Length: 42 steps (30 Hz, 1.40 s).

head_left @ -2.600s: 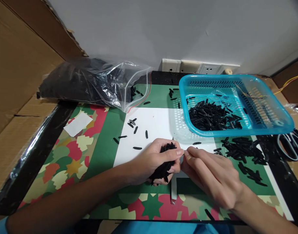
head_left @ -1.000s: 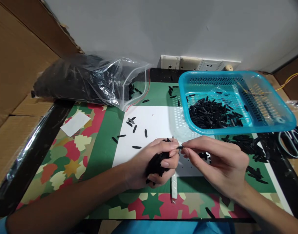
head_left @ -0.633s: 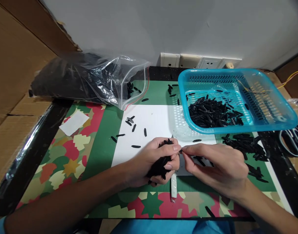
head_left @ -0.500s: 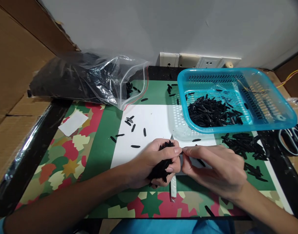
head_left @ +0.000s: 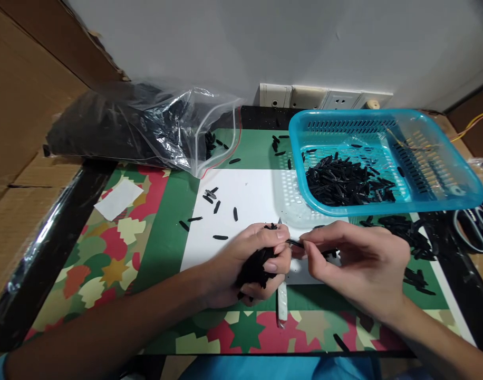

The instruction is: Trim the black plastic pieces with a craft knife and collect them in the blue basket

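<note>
I have the left hand (head_left: pixel 233 264) clamped around a bunch (head_left: pixel 253 270) of black strips, its thumb and finger also closed on one end of a strip (head_left: pixel 295 243). The right hand (head_left: pixel 356 258) pinches that strip's other end between thumb and forefinger, so it bridges the two hands above the white sheet (head_left: pixel 245 192).

For markings, I can make out printed stars and scalloped shapes on the mat (head_left: pixel 162 253), in red, green and cream. On the wall, the sockets (head_left: pixel 339 100) show slots and round holes.

Edge by edge: the bag (head_left: pixel 126 124) takes up the far left, its zip mouth reaching the sheet's far corner. The basket (head_left: pixel 384 209) bounds me at far right, its near rim just beyond the right hand. Between bag and basket I see a few loose strips. Left of the left hand, the sheet carries more scattered ones. A loose pile (head_left: pixel 407 232) and the scissors (head_left: pixel 461 239) line my right side. A white bar (head_left: pixel 282 306) runs under the left hand toward the mat's near edge.
</note>
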Available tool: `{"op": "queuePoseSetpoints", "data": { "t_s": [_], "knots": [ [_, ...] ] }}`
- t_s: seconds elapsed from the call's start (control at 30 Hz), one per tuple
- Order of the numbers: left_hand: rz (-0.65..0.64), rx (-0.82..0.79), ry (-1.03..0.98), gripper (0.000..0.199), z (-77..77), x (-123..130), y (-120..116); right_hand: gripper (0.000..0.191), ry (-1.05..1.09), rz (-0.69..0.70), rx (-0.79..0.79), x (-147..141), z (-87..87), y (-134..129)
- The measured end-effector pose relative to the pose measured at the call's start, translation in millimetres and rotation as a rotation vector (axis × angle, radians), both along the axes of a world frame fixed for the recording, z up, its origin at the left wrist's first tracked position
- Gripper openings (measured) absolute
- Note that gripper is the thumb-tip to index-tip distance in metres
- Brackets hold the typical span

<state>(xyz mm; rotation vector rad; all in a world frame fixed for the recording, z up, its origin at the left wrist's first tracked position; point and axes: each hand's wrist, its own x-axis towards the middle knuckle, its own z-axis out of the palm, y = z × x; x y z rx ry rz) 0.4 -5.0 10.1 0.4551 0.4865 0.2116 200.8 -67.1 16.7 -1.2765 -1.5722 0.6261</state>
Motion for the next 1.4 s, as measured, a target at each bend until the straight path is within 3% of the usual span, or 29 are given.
{"op": "queuePoseSetpoints", "data": {
  "t_s": [0.23, 0.4, 0.6, 0.93, 1.4],
  "knots": [
    [0.048, -0.058, 0.049, 0.032, 0.1, -0.8, 0.0, 0.019, 0.237, 0.061, -0.158, 2.5, 6.1, 1.9],
    [0.029, -0.054, 0.023, 0.030, -1.0, -0.2, -0.8, 0.022, 0.245, 0.069, -0.191, 4.6, 7.7, 3.9],
    [0.015, -0.022, -0.024, 0.030, 0.8, -0.4, 0.3, 0.013, 0.295, 0.093, -0.279, 5.5, 10.2, 7.6],
    [0.006, -0.023, -0.042, 0.030, 2.1, -0.6, 0.4, 0.006, 0.336, 0.109, -0.306, 6.2, 9.7, 6.1],
    [0.021, -0.026, -0.051, 0.032, 1.7, 0.0, 0.6, 0.012, 0.360, 0.132, -0.323, 7.6, 7.6, 6.3]
  ]
}}
